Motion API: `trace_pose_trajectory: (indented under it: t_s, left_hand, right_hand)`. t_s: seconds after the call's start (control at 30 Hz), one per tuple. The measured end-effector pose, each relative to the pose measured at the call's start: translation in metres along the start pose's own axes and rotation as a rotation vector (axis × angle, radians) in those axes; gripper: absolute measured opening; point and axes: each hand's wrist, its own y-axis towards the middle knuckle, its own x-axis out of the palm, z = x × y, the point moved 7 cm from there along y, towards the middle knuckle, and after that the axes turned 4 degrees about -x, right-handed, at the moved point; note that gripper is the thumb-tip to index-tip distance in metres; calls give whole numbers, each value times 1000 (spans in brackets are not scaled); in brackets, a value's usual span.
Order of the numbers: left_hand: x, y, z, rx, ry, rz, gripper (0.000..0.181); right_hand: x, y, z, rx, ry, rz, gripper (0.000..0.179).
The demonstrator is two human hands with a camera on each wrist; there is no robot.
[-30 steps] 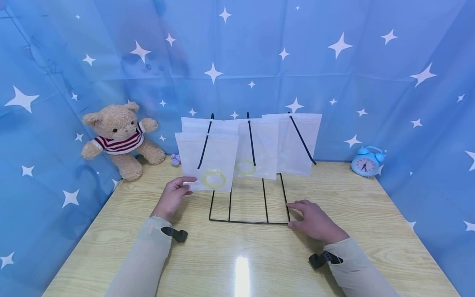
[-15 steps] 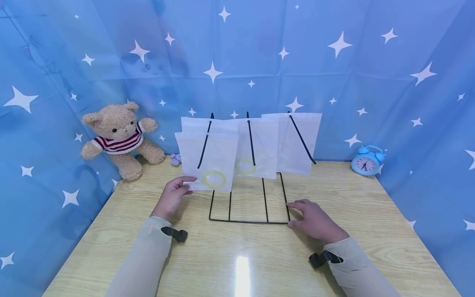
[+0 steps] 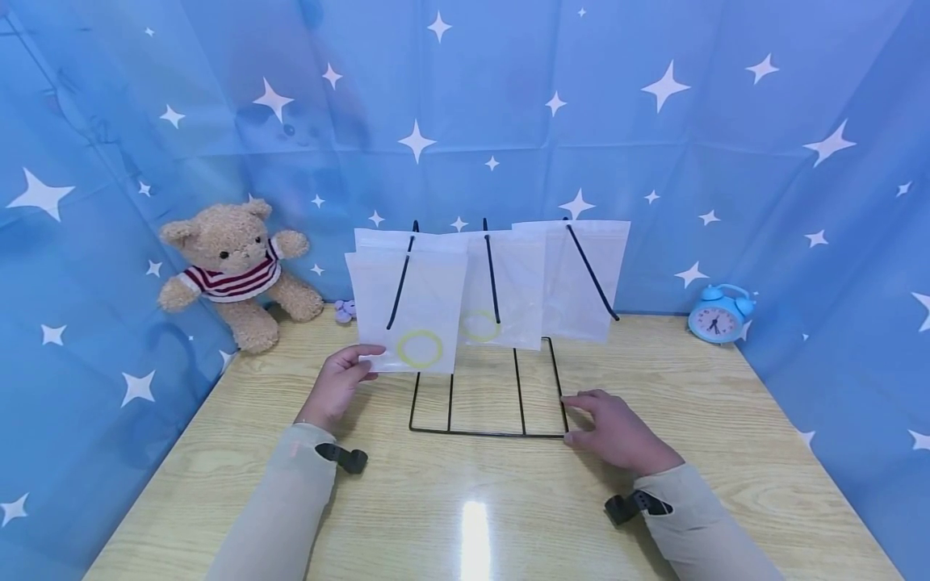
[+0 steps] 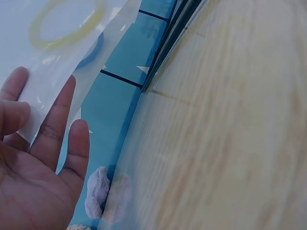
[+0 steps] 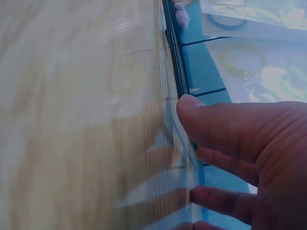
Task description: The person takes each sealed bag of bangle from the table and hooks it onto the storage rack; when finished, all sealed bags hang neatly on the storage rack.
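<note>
In the head view a black wire rack [image 3: 479, 435] stands on the table, white resealable bags hanging on its three prongs. My left hand [image 3: 340, 386] pinches the lower left corner of the front bag [image 3: 432, 294] between thumb and forefinger, with the other fingers spread apart in the left wrist view. This bag hangs on the left prong [image 3: 398, 297] and holds a yellow ring [image 4: 32, 36]. A second bag behind it shows part of a blue ring [image 4: 93, 55]. My right hand [image 3: 613, 432] grips the rack's base at the front right corner, thumb [image 5: 192, 103] on the wire.
A bag [image 3: 519, 282] with a yellow ring hangs on the middle prong, another bag [image 3: 581, 311] on the right one. A teddy bear [image 3: 228, 258] sits at the back left beside a small purple toy [image 3: 344, 311]. A blue alarm clock [image 3: 715, 316] stands at the back right.
The top edge of the front bag has shifted slightly up and back along the left prong, closer to the bag behind. Both hands stay where they were.
</note>
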Motion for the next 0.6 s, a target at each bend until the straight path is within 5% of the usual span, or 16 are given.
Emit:
trace_pose_trajectory:
  t_s: [0.6]
  left_hand:
    - [2,-1,2,3,0,-9,32]
  right_hand:
    - [1,0,2,9,-3,-8,63]
